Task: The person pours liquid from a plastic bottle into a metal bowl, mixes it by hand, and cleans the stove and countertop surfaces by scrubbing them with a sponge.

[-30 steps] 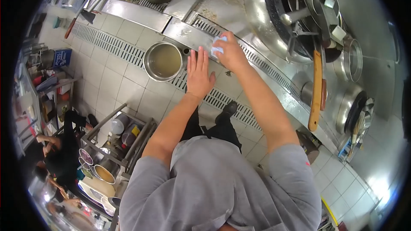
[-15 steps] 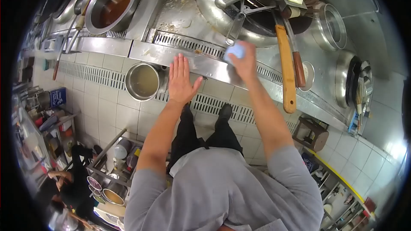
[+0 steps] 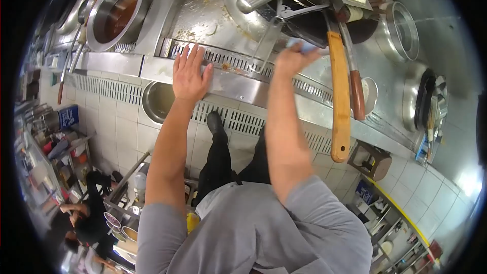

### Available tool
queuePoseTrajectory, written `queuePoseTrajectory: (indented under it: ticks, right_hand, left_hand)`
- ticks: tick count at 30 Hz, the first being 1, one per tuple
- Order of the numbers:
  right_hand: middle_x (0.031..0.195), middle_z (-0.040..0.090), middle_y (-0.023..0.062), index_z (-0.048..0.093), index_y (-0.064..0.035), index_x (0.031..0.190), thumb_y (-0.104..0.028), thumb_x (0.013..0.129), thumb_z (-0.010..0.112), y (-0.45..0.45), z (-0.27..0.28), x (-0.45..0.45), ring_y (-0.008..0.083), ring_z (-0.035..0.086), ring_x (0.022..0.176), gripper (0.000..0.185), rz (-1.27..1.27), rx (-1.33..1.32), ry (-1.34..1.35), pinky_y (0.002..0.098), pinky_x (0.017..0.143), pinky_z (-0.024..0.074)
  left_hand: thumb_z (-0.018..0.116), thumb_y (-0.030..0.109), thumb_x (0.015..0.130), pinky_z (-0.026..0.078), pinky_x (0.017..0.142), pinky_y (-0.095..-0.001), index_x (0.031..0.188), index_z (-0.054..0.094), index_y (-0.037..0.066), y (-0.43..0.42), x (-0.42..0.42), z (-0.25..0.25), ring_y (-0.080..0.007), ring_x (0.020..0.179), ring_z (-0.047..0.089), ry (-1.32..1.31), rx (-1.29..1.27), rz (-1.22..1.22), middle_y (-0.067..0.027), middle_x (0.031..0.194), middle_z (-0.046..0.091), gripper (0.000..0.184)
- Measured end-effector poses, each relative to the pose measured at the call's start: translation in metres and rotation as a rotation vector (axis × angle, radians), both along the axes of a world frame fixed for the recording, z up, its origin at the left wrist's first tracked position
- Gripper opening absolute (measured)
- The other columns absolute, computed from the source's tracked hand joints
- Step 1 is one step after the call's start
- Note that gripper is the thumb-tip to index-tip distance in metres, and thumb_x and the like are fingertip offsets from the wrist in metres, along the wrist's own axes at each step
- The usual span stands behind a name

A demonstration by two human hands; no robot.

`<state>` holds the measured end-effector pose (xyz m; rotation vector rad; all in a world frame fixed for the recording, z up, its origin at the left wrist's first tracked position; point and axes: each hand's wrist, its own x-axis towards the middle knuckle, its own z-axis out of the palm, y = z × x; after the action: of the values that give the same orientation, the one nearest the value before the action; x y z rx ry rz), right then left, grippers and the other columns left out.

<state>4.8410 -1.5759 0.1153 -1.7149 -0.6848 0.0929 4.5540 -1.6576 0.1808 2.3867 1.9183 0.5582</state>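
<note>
My left hand [image 3: 190, 73] lies flat with fingers spread on the metal front edge [image 3: 220, 82] of the stove, its fingertips at the slotted drain strip [image 3: 228, 61]. A pale blue cloth [image 3: 306, 46] is under my right hand [image 3: 291, 61], whose fingers are closed on it. That hand is slightly blurred and hides part of the cloth. It sits at the stovetop's front, just left of a long wooden handle [image 3: 339, 96] and below a dark wok [image 3: 312, 33]. Wet smears and food bits mark the steel stovetop [image 3: 198, 18].
A steel bowl of reddish-brown sauce [image 3: 119, 18] stands at the left. Below the stove edge is a steel pot [image 3: 158, 102] with cloudy liquid. A brown-handled tool [image 3: 357, 94] juts over the edge. A low stool [image 3: 373, 160] stands at right. Another person [image 3: 94, 213] is at lower left.
My left hand has shifted left and up along the stove edge. My right hand has moved up with the cloth, deeper onto the stovetop near the wok. My legs have moved left.
</note>
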Motion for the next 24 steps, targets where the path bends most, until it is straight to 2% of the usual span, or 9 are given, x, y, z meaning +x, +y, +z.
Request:
queuePoseTrajectory:
  ticks: [1, 4, 6, 11, 16, 20, 22, 23, 24]
  right_hand:
    - [0.161, 0.030, 0.0362, 0.035, 0.0077, 0.154, 0.001, 0.096, 0.051, -0.011, 0.029, -0.021, 0.0419, 0.030, 0.153, 0.061, 0.022, -0.171, -0.063, 0.0457, 0.126, 0.0219]
    - [0.158, 0.038, 0.0300, 0.042, 0.0113, 0.147, -0.003, 0.098, 0.056, -0.036, 0.033, 0.002, 0.0415, 0.026, 0.155, 0.053, 0.091, -0.344, -0.170, 0.0456, 0.127, 0.0227]
    - [0.159, 0.035, 0.0317, 0.042, 0.0112, 0.148, -0.014, 0.103, 0.051, -0.036, 0.015, 0.076, 0.0421, 0.028, 0.153, 0.052, 0.262, -0.159, -0.266, 0.0450, 0.127, 0.0240]
    - [0.155, 0.042, 0.0329, 0.042, 0.0110, 0.149, -0.024, 0.105, 0.048, -0.002, 0.032, 0.204, 0.0445, 0.035, 0.148, 0.056, 0.175, -0.139, 0.057, 0.0458, 0.125, 0.0267]
    - [0.150, 0.048, 0.0342, 0.042, 0.0108, 0.149, -0.034, 0.107, 0.045, 0.015, -0.060, 0.141, 0.0469, 0.042, 0.144, 0.061, -0.154, -0.056, -0.117, 0.0465, 0.123, 0.0294]
    - [0.151, 0.047, 0.0350, 0.042, 0.0123, 0.148, -0.033, 0.108, 0.045, 0.065, 0.020, 0.251, 0.0470, 0.043, 0.143, 0.061, 0.138, -0.042, 0.091, 0.0460, 0.121, 0.0315]
    - [0.148, 0.050, 0.0350, 0.042, 0.0107, 0.149, -0.031, 0.106, 0.046, 0.133, 0.004, 0.315, 0.0467, 0.046, 0.141, 0.060, 0.223, -0.029, -0.218, 0.0456, 0.119, 0.0350]
    - [0.144, 0.056, 0.0307, 0.040, 0.0052, 0.153, -0.034, 0.108, 0.046, 0.153, 0.022, 0.331, 0.0417, 0.053, 0.135, 0.060, 0.343, -0.101, -0.145, 0.0425, 0.113, 0.0398]
    - [0.140, 0.062, 0.0265, 0.039, -0.0003, 0.157, -0.037, 0.110, 0.046, 0.167, 0.048, 0.343, 0.0366, 0.060, 0.129, 0.060, 0.460, -0.179, -0.072, 0.0394, 0.107, 0.0447]
  left_hand:
    - [0.060, 0.038, 0.100, 0.028, 0.123, -0.0493, 0.141, 0.060, 0.008, 0.000, -0.001, 0.001, -0.0332, 0.144, 0.046, -0.002, -0.014, 0.002, -0.0117, 0.148, 0.058, 0.050]
    - [0.061, 0.042, 0.099, 0.029, 0.122, -0.0498, 0.134, 0.065, 0.009, 0.005, 0.002, -0.009, -0.0315, 0.138, 0.052, -0.036, -0.017, 0.026, -0.0100, 0.140, 0.065, 0.048]
    - [0.063, 0.043, 0.098, 0.028, 0.122, -0.0486, 0.129, 0.067, 0.010, 0.009, 0.009, -0.009, -0.0280, 0.135, 0.054, -0.042, -0.022, 0.101, -0.0076, 0.135, 0.067, 0.046]
    - [0.065, 0.040, 0.095, 0.028, 0.122, -0.0465, 0.123, 0.072, 0.011, 0.009, 0.020, -0.005, -0.0256, 0.130, 0.058, -0.015, -0.002, 0.160, -0.0051, 0.125, 0.072, 0.040]
    - [0.066, 0.028, 0.088, 0.029, 0.121, -0.0495, 0.125, 0.071, 0.009, 0.007, 0.013, -0.019, -0.0290, 0.130, 0.059, -0.006, 0.074, 0.055, -0.0090, 0.126, 0.072, 0.042]
    - [0.057, 0.032, 0.102, 0.027, 0.122, -0.0508, 0.128, 0.067, 0.004, 0.001, 0.015, -0.026, -0.0283, 0.135, 0.055, -0.046, -0.170, 0.184, -0.0108, 0.132, 0.067, 0.040]
    - [0.054, 0.036, 0.104, 0.025, 0.123, -0.0501, 0.132, 0.064, 0.003, 0.005, 0.017, -0.026, -0.0297, 0.139, 0.049, -0.043, -0.211, 0.212, -0.0123, 0.137, 0.063, 0.044]
    - [0.052, 0.038, 0.106, 0.024, 0.124, -0.0498, 0.134, 0.063, 0.002, 0.005, 0.016, -0.025, -0.0304, 0.141, 0.047, -0.040, -0.238, 0.230, -0.0130, 0.140, 0.061, 0.047]
    - [0.053, 0.035, 0.105, 0.033, 0.116, -0.0477, 0.131, 0.065, 0.003, 0.007, 0.020, -0.022, -0.0331, 0.132, 0.054, 0.013, -0.168, 0.216, -0.0144, 0.135, 0.065, 0.042]
